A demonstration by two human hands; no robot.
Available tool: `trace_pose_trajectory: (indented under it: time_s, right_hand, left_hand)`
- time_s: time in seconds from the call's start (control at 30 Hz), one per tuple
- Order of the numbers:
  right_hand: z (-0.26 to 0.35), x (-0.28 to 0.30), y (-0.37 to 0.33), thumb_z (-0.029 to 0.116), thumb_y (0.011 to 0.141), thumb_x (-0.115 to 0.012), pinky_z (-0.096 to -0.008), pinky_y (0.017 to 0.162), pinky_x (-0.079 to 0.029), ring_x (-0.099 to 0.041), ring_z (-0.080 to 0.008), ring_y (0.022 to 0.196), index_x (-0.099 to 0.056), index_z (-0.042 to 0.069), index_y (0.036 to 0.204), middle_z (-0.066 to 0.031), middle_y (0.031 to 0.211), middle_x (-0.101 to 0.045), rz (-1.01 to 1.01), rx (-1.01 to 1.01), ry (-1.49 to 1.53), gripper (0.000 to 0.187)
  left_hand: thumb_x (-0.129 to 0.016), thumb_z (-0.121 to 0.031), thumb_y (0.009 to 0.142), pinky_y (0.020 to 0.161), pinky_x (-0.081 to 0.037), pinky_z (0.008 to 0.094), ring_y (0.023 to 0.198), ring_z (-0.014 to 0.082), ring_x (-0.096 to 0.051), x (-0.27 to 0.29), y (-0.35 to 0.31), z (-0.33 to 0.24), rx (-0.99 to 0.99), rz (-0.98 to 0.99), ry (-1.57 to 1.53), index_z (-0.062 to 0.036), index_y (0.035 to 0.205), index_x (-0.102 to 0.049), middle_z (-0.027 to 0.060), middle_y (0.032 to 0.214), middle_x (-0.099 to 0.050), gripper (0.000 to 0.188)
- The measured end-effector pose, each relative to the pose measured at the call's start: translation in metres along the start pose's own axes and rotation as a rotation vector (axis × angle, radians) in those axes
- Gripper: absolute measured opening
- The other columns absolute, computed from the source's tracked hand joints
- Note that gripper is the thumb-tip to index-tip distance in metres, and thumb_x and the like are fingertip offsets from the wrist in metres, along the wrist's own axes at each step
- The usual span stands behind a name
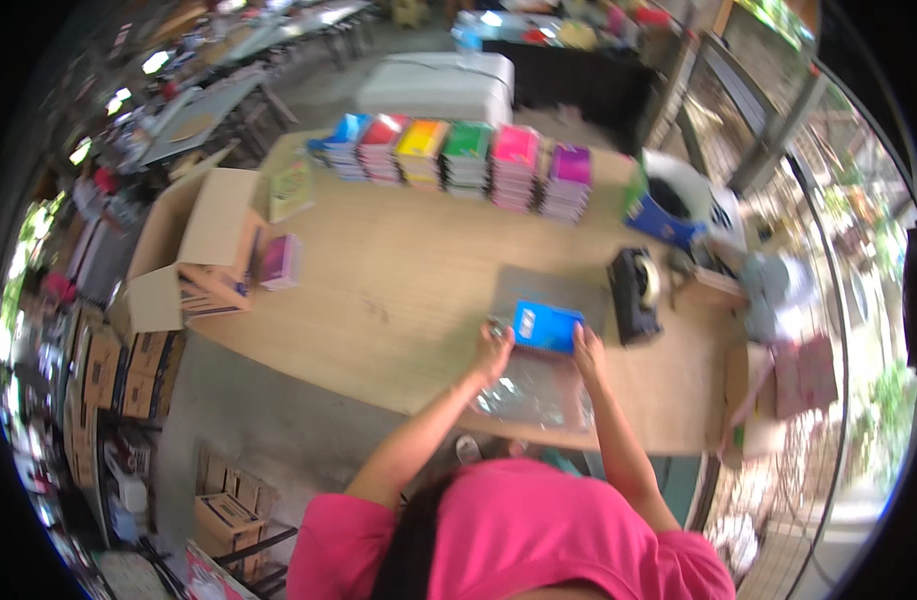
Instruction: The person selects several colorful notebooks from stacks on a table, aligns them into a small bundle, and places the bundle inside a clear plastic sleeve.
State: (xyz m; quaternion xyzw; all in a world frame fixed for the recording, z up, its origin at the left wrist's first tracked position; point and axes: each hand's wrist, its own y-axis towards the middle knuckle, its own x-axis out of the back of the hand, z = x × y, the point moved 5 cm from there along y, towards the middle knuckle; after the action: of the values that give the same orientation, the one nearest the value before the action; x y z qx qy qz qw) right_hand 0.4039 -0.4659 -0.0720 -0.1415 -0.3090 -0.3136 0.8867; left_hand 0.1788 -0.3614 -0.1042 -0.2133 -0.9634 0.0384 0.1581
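Note:
Between my two hands is a small blue booklet pack [548, 328], with its cover facing up. My left hand [491, 352] is closed on its left edge, and a small silvery-grey bit shows by those fingers, too blurred to name. On the opposite edge, my right hand [587, 350] grips the pack. Clear plastic bags [533, 395] lie below the pack near the table's front edge. Behind it lies a flat grey sheet [523, 284]. A black tape dispenser [633, 297] with a roll of tape stands to the right of my right hand.
Along the table's [398, 260] far side stand stacks of blue, red, yellow, green, pink and purple booklets [468, 155]. An open cardboard box [213, 220] stands at the left, beside a purple pack [280, 262]. At the right are a blue-and-white bin [668, 200] and another carton [748, 395].

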Motion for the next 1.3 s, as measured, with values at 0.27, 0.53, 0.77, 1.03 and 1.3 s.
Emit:
trace_pose_trajectory:
  time_s: [0.27,0.53,0.77,1.03,1.3]
  right_hand:
    - [-0.005,-0.004,-0.005,0.052,0.102,-0.048,-0.032,0.062,-0.045,-0.051,-0.0128,0.072,-0.065,-0.003,0.088,-0.0058,0.072,-0.055,0.122,-0.054,0.303,0.06]
    - [-0.005,0.033,-0.109,0.012,0.078,-0.077,-0.0385,0.073,-0.051,-0.064,-0.0271,0.084,-0.065,0.001,0.099,-0.0135,0.092,-0.065,0.11,0.308,0.141,0.027]
    - [0.035,0.032,-0.15,0.009,0.075,-0.075,-0.0459,0.082,-0.05,-0.061,-0.036,0.092,-0.069,0.005,0.092,-0.0122,0.096,-0.066,0.059,0.645,-0.158,0.019]
    - [0.005,0.027,-0.127,0.009,0.08,-0.07,-0.0437,0.077,-0.049,-0.063,-0.036,0.084,-0.069,0.002,0.087,-0.015,0.084,-0.066,0.178,0.442,0.02,0.01]
    - [-0.021,0.031,-0.138,0.014,0.071,-0.079,-0.0464,0.087,-0.049,-0.057,-0.0343,0.109,-0.062,0.008,0.119,-0.0149,0.121,-0.059,0.367,0.203,-0.027,0.051]
  left_hand:
    - [-0.052,-0.075,0.085,0.113,-0.03,0.0493,0.136,0.041,-0.033,0.005,0.006,0.021,0.094,-0.059,-0.092,0.0018,0.139,-0.043,0.0245,0.15,-0.03,0.094]
    - [-0.071,-0.021,0.085,0.083,-0.052,0.0414,0.097,0.0287,-0.063,0.01,-0.073,-0.039,-0.644,0.501,0.548,-0.011,0.097,-0.066,0.0055,0.102,-0.062,0.017]
    - [-0.065,-0.02,0.087,0.072,-0.053,0.0451,0.084,0.0327,-0.067,0.006,-0.055,-0.041,-0.51,0.573,0.561,-0.0055,0.091,-0.059,0.0093,0.095,-0.065,0.016]
    - [-0.063,-0.015,0.082,0.075,-0.058,0.045,0.083,0.035,-0.069,-0.022,-0.087,-0.052,-0.808,0.67,0.758,-0.0022,0.087,-0.065,0.0146,0.091,-0.066,0.014]
    - [-0.077,-0.021,0.074,0.066,-0.054,0.045,0.073,0.034,-0.069,-0.017,-0.062,-0.076,-0.509,0.713,0.622,-0.0042,0.069,-0.067,0.0143,0.071,-0.069,0.02]
